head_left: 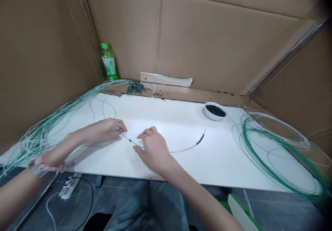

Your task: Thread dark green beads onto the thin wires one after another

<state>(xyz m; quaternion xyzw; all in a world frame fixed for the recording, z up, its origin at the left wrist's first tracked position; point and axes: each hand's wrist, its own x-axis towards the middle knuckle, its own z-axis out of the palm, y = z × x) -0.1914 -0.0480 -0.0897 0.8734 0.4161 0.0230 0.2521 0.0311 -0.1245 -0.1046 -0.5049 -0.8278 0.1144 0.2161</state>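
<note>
A thin wire (184,150) runs across the white table (178,120), passing beneath both hands. My left hand (103,130) is over its left part, thumb and fingers apart with the wire between them. My right hand (154,149) lies over the wire further right; a gap shows between its thumb and index finger. One small dark bead (130,140) sits on the wire between the two hands. Near the wire's right end there is a short row of dark beads (200,140). The undersides of both hands are hidden.
A white bowl (209,114) of dark beads stands at the back right. Green and white wire coils (261,148) lie at the right edge. Long wire strands (59,115) with a beaded bundle (136,87) cover the left. A green bottle (109,65) stands in the corner of the cardboard walls (197,37).
</note>
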